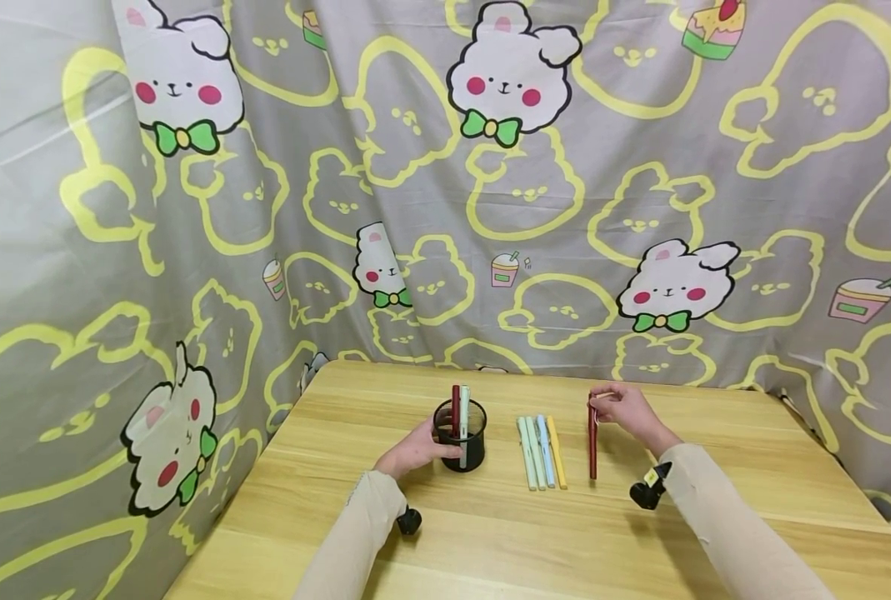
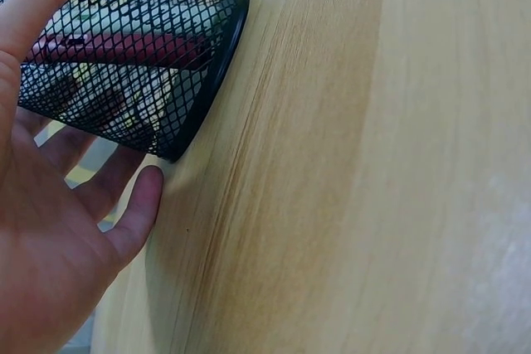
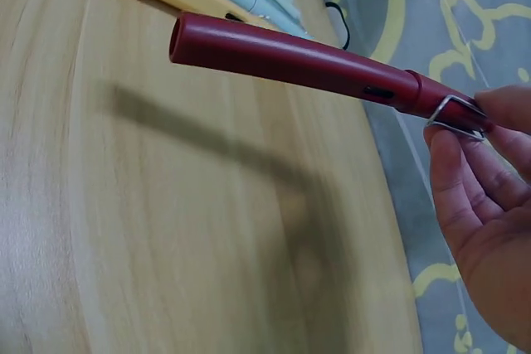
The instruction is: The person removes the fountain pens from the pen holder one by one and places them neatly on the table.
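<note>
The black wire-mesh cylindrical pen cup (image 1: 460,436) stands upright on the light wooden table (image 1: 490,533) and serves as the reference. The left hand (image 1: 415,450) rests against the cup's left wall, fingers extended and relaxed around the mesh; this reads as bracing the cup so it cannot tip or slide. Inside the cup stand a dark red pen (image 1: 456,410) and a white pen (image 1: 464,417).

To the right of the cup lies a row of four pastel pens (image 1: 541,451), side by side and parallel: two pale green, one light blue, one yellow. Further right of the cup, the right hand (image 1: 628,414) pinches the dark red plastic pen with a wire clip (image 1: 592,439) at its clip end, lower end near or on the table.

The right wrist view alone shows the grip: fingertips (image 3: 452,155) close on the metal clip, barrel free. The left wrist view alone shows the open palm (image 2: 50,238) beside the cup base. A grey rabbit-print cloth (image 1: 445,167) hangs behind the table.
</note>
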### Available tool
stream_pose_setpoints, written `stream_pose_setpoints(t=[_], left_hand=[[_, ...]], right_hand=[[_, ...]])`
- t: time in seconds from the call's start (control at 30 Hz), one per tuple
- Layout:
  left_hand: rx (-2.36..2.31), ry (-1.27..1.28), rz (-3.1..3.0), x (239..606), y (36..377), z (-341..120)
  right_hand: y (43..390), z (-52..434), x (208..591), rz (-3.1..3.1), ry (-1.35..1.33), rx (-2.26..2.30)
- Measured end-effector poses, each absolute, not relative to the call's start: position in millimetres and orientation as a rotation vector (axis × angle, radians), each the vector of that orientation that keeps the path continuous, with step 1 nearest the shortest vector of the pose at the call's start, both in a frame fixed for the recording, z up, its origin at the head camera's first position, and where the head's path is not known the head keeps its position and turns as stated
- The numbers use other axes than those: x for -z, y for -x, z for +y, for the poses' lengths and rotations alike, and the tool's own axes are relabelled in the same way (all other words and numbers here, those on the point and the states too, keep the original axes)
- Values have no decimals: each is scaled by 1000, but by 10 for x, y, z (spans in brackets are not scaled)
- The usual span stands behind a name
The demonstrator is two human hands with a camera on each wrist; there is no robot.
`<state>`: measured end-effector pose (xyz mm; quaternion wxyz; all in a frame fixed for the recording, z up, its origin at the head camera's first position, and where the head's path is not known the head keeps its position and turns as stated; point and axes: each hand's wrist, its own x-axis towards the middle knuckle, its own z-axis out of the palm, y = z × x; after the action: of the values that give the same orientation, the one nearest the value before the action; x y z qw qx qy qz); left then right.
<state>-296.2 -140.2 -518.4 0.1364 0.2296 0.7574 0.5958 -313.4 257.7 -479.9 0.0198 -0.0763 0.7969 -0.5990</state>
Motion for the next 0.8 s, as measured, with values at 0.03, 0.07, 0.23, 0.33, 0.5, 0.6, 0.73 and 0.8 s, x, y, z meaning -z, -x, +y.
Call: stream_pose_setpoints(t=[0.03,0.07,0.23,0.33,0.5,0.6,0.73,0.8], left_hand=[[-1729,-667,2192,5183,2963,-1402],[-1728,-665,2196,5182,2964,-1404],[-1711,-646,2203,5165,2964,-1411],[-1703,-640,2204,5161,2960,-1414],[-1707,-625,2196,5176,2956,-1412],[-1710,-623,2189,5177,2954,-1411],[-1698,-629,2178,5085,2914,-1413],[-1691,-630,2178,5076,2916,-1414]], right_hand=[[3137,2578,4809,2466,243,1854],[3140,2576,4819,2465,240,1851],[3169,2565,4878,2458,241,1856],[3190,2560,4922,2467,231,1849],[3225,2555,5005,2474,215,1820],[3237,2544,5043,2458,223,1817],[3245,2525,5058,2434,222,1806],[3245,2513,5064,2419,214,1800]])
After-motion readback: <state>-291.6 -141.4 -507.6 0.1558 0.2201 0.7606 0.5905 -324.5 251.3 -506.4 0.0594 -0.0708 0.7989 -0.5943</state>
